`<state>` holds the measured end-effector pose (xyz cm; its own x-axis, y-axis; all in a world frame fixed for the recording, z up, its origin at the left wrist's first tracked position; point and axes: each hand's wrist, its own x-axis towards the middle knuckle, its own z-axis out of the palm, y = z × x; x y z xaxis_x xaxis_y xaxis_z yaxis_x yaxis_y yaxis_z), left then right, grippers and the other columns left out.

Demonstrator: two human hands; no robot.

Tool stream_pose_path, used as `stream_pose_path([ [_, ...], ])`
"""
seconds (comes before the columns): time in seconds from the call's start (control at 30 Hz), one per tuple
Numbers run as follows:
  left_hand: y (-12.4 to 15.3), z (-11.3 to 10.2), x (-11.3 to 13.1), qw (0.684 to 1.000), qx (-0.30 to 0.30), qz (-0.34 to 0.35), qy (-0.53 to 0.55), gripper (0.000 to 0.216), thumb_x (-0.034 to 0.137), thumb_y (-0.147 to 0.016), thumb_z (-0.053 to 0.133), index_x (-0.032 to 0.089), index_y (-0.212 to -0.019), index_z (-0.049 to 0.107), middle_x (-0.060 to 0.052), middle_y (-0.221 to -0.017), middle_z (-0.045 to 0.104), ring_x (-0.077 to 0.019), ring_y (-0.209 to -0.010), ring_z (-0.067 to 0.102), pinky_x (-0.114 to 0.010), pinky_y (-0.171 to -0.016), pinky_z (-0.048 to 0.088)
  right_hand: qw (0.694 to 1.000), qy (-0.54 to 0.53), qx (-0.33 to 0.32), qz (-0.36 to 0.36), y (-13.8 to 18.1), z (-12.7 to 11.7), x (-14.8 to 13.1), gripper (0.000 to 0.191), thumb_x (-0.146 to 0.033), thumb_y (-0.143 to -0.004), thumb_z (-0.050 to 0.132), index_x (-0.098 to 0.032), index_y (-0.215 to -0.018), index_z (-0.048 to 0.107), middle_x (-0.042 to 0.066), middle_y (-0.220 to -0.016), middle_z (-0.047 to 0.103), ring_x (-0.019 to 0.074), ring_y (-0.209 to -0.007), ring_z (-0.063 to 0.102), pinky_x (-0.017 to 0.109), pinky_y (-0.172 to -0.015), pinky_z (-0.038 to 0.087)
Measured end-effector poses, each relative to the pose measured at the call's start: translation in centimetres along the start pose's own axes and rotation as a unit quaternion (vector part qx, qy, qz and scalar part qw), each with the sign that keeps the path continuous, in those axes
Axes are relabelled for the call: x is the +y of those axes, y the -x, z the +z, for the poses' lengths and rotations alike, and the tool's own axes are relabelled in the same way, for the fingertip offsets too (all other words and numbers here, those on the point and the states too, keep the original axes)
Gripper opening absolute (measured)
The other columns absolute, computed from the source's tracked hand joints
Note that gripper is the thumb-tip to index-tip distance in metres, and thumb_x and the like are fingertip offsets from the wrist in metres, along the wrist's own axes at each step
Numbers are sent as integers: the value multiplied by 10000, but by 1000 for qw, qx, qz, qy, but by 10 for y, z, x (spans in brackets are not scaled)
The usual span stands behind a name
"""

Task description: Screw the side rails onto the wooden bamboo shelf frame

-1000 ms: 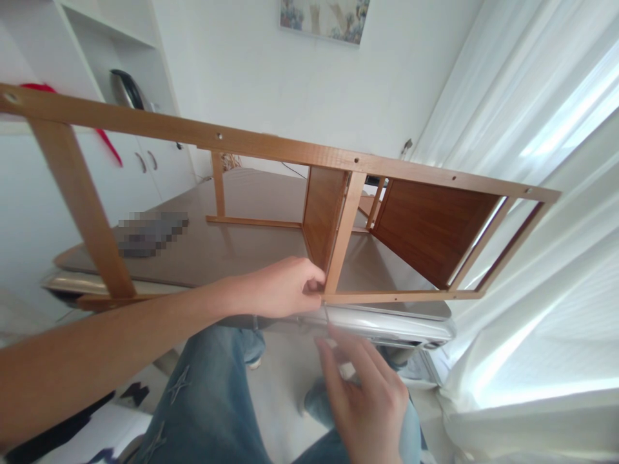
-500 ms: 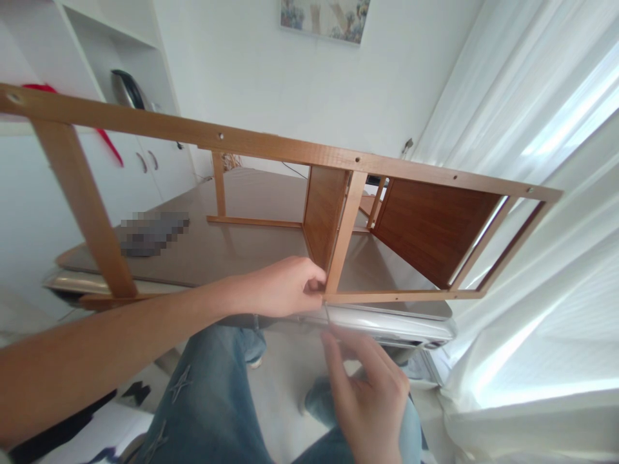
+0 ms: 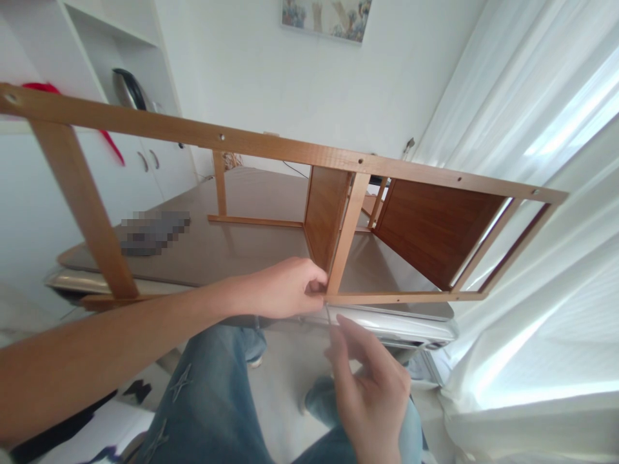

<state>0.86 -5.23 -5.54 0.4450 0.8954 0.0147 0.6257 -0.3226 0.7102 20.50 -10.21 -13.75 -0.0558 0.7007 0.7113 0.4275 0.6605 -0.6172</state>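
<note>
A wooden shelf frame (image 3: 290, 152) lies on its side over the bed, with slatted rails, crossbars and brown panels (image 3: 438, 225). At the joint of its lower rail and a crossbar (image 3: 349, 229), my left hand (image 3: 285, 287) is closed on the wood, fingers curled around the near edge. Just below that joint, my right hand (image 3: 370, 380) pinches a thin metal rod that looks like a hex key (image 3: 329, 315). Its upper end reaches the underside of the rail; the exact contact is hidden by my left hand and blur.
Beneath the frame is a bed with a grey-brown cover (image 3: 261, 254); a blurred-out grey item (image 3: 155, 233) lies on it. White curtains (image 3: 546, 270) hang at right. White cabinets with a kettle (image 3: 129, 89) stand at left. My jeans-clad legs (image 3: 213, 393) are below.
My right hand has shifted slightly right and its fingers have changed position around the hex key. My left hand keeps its hold; the frame has barely moved.
</note>
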Motion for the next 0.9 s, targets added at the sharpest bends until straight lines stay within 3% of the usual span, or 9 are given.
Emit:
stream_pose_path([
  [0.4, -1, 0, -2, 1000, -5, 8, 1, 226, 277, -912, 562, 180, -947, 763, -28, -874, 773, -181, -812, 691, -238, -635, 432, 1000, -19, -3, -3, 2, -1, -1, 169, -172, -967, 633, -233, -1082, 740, -38, -701, 760, 141, -585, 745, 214, -600, 598],
  [0.9, 1, 0, -1, 999, 14, 11, 27, 175, 282, -863, 636, 157, -849, 758, -27, -782, 762, -167, -739, 660, -233, -655, 456, 999, 1, -27, -35, 2, -5, 3, 166, -153, -942, 657, -215, -1078, 729, -6, -816, 775, 118, -582, 722, 206, -616, 593],
])
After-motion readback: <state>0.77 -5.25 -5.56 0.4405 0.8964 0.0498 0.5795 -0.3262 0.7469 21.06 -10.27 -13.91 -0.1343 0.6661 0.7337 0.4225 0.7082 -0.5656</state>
